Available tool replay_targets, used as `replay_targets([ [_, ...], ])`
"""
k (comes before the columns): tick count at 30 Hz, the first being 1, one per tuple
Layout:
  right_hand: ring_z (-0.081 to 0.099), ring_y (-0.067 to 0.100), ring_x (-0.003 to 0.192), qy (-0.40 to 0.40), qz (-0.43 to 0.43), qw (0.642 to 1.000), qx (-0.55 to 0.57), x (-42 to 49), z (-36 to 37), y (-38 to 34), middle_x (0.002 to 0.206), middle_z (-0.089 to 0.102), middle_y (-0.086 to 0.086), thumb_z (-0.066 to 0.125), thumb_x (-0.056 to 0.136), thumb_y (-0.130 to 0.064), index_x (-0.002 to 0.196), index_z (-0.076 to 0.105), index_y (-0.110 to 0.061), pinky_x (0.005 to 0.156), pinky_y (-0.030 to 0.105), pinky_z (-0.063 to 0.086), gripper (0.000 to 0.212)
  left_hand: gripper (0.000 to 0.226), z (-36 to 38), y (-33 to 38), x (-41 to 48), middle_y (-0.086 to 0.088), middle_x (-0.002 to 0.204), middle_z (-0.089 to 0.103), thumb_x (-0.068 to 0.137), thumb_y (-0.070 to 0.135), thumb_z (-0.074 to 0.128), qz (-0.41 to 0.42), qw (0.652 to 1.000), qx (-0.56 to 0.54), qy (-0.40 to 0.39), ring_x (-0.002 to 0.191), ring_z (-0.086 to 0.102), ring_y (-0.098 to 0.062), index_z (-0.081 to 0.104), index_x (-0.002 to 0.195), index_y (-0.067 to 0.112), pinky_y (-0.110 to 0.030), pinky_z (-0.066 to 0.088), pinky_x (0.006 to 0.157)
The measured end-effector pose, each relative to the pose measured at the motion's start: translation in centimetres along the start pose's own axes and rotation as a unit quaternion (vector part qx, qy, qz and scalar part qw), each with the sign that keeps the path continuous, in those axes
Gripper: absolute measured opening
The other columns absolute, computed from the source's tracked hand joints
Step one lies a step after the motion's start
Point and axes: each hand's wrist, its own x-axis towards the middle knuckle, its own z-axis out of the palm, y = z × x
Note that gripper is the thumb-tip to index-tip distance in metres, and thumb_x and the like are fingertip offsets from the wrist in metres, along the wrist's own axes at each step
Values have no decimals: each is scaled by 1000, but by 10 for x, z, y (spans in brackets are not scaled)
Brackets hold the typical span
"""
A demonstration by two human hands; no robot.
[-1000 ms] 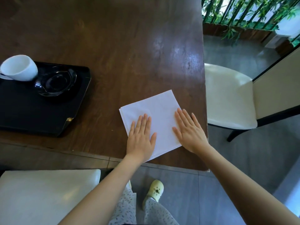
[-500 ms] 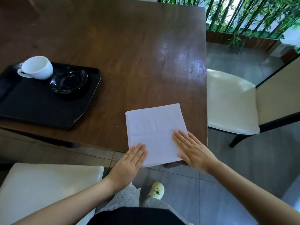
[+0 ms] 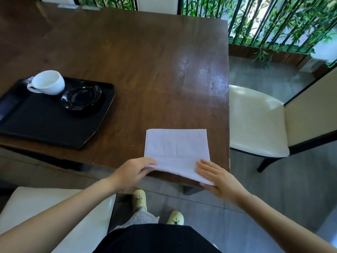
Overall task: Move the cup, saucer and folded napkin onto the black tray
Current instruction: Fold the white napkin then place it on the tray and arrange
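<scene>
A white folded napkin [image 3: 176, 148] lies at the near right corner of the brown table [image 3: 138, 63], its near edge lifted past the table's edge. My left hand [image 3: 134, 172] pinches the napkin's near left corner. My right hand [image 3: 217, 177] holds its near right corner, fingers under and thumb on top. The black tray [image 3: 43, 123] sits at the left of the table. On it a white cup [image 3: 48, 82] lies tilted beside a black glossy saucer [image 3: 81, 96].
A cream-seated chair [image 3: 255, 123] stands to the right of the table, another chair seat [image 3: 45, 214] at lower left. Bamboo plants behind bars [image 3: 273, 21] fill the far right. My feet in pale shoes [image 3: 139, 199] are on the grey tiled floor.
Both hands slid back from lying flat on the napkin to its near edge and took hold of its corners. The napkin was drawn to the table's edge and its near edge lifted.
</scene>
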Motion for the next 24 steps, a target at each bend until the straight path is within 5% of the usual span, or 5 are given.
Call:
replay_targets([
  [6, 58, -8, 70, 111, 239, 917, 300, 28, -31, 5, 75, 72, -12, 64, 86, -22, 79, 71, -30, 66, 13, 45, 13, 12, -17, -7, 27, -1, 91, 65, 91, 25, 55, -107, 981, -140, 78, 85, 60, -14, 62, 100, 20, -23, 46, 69],
  [10, 58, -3, 69, 168, 299, 866, 363, 59, -35, 3, 77, 68, -12, 60, 89, -29, 82, 66, -35, 59, 7, 43, 11, 14, -10, -9, 56, 7, 98, 62, 92, 28, 53, -163, 949, -197, 186, 93, 59, -13, 57, 104, 21, -26, 49, 71],
  [13, 51, 12, 71, 218, 359, 840, 345, 82, -22, 6, 77, 63, 7, 54, 92, -26, 86, 63, -12, 62, 25, 38, 18, 11, 2, -8, 78, 12, 98, 60, 92, 27, 52, -202, 923, -201, 257, 93, 57, -9, 56, 102, 24, -23, 48, 73],
  [17, 51, 9, 69, 260, 438, 810, 290, 109, -7, 5, 81, 59, -3, 47, 94, -23, 92, 59, -10, 61, 23, 36, 18, 14, 13, -16, 97, 1, 101, 61, 93, 19, 50, -235, 918, -138, 288, 92, 56, -16, 58, 103, 14, -24, 41, 75],
  [24, 56, 30, 90, 238, 460, 854, 43, 125, 14, 8, 97, 63, 14, 46, 93, -21, 95, 57, -3, 80, 41, 41, 21, 15, 19, -23, 106, -11, 104, 55, 95, 19, 42, -250, 932, 74, 253, 76, 54, -24, 53, 100, 9, -35, 42, 60],
])
